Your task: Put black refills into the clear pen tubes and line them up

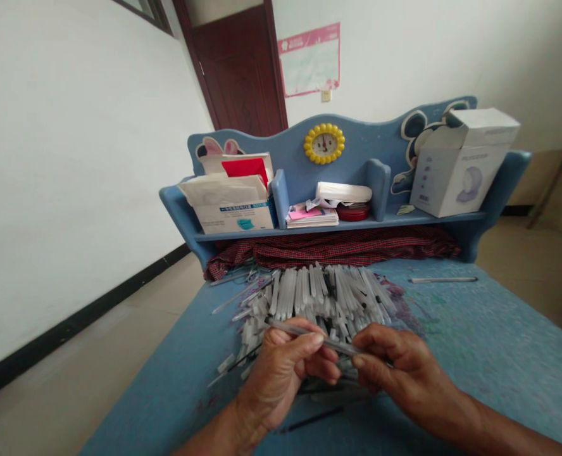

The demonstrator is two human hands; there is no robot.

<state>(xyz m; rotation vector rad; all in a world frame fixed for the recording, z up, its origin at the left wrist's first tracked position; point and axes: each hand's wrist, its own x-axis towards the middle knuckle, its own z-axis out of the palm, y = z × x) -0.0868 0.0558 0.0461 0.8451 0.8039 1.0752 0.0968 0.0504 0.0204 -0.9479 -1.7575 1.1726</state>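
Observation:
Both my hands grip one slim translucent pen (338,346), held slightly tilted above the desk. My left hand (281,367) is closed round its left part, thumb on top, and the pen's dark end sticks out past the fingers. My right hand (399,367) pinches the right end between thumb and fingers, which hide that tip. Beneath and beyond the hands lies a heap of translucent pen parts (288,294), some with dark ends. A thin dark stick (312,419) lies on the desk just below my hands.
On the blue desk (513,342) a single pen (443,280) lies at the right. Behind the heap is a bunched red checked cloth (347,247). The shelf above holds a mask box (236,215), a paper stack (312,218), a white carton (452,171) and a yellow clock (324,144).

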